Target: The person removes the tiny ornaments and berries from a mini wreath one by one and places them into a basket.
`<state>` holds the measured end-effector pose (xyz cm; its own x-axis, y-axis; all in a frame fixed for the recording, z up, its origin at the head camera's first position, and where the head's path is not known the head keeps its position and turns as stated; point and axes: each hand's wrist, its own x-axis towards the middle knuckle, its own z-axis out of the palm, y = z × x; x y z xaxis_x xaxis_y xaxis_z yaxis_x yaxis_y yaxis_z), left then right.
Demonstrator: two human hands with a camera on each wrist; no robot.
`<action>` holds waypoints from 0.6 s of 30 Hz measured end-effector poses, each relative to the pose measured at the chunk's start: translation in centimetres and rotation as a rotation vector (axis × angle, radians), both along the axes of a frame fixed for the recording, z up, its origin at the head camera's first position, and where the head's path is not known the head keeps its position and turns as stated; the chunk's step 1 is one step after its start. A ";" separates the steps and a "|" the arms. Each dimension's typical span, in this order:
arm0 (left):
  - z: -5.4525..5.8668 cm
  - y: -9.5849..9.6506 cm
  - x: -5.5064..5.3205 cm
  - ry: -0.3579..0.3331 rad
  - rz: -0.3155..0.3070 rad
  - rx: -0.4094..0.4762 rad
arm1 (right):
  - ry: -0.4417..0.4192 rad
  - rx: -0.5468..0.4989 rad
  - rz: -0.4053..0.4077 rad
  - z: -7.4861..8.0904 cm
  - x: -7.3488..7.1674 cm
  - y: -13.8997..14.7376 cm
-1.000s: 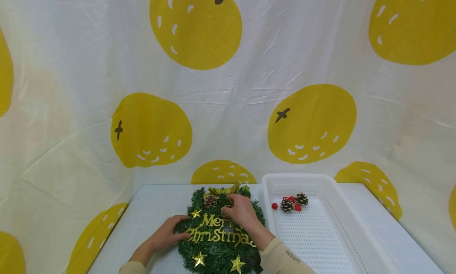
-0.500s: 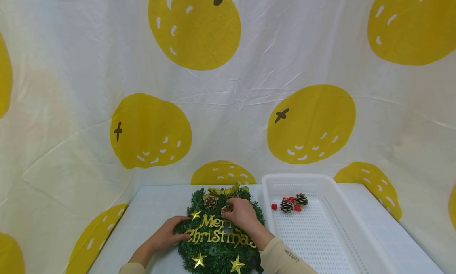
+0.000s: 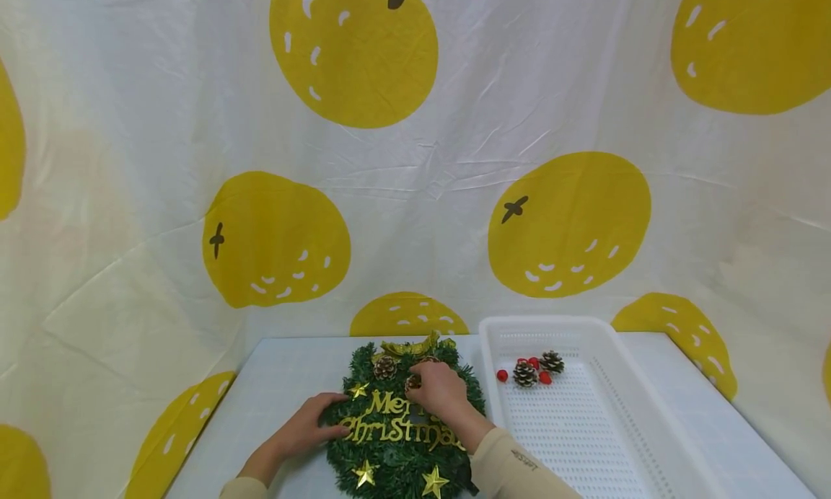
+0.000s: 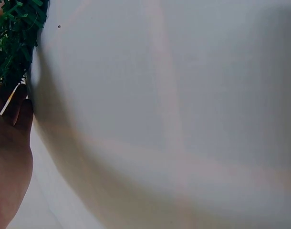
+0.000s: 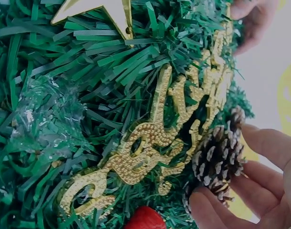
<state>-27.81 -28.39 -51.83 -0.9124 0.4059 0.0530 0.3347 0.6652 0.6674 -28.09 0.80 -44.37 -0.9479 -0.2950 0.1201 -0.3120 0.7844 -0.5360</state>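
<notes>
A round green Christmas wreath point(image 3: 396, 459) lies on the table, with gold "Merry Christmas" lettering point(image 5: 136, 167) across its middle. My left hand point(image 3: 308, 423) holds its left edge, thumb and fingers apart; the left wrist view catches only part of that hand beside the greenery. At the wreath's upper right, my right hand point(image 3: 448, 394) grips a pine cone point(image 5: 217, 155) between thumb and fingers, against the greenery. Another pine cone point(image 3: 385, 368) sits to its left, below a gold ribbon bow point(image 3: 415, 347). Gold stars point(image 3: 434, 482) decorate the lower part. A red berry point(image 5: 145, 219) shows near the lettering.
Right of the wreath stands a white perforated basket point(image 3: 639, 373). Inside, near its back left, are two pine cones point(image 3: 525, 374) and several red berries point(image 3: 503, 376). Behind the white table point(image 3: 286, 369) hangs a cloth printed with yellow fruit point(image 3: 279, 239).
My right fingers have come down from the upper part of the wreath and drawn together at the pine cone. The left hand stays at the wreath's edge.
</notes>
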 end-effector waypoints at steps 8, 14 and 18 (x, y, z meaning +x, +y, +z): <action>0.0 0.1 0.0 0.004 0.000 0.002 | 0.071 0.035 0.005 -0.9 -0.4 -0.5; -0.2 0.0 0.1 0.013 -0.011 0.005 | 0.119 0.039 0.019 -1.0 -0.3 -0.5; -0.2 -0.1 0.0 0.014 -0.013 0.005 | 0.142 0.046 0.017 -0.7 -0.1 -0.5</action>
<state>-27.83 -28.52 -52.04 -0.9064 0.4171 0.0677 0.3522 0.6574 0.6662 -28.22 0.31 -45.09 -0.9171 -0.3194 0.2385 -0.3958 0.8009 -0.4494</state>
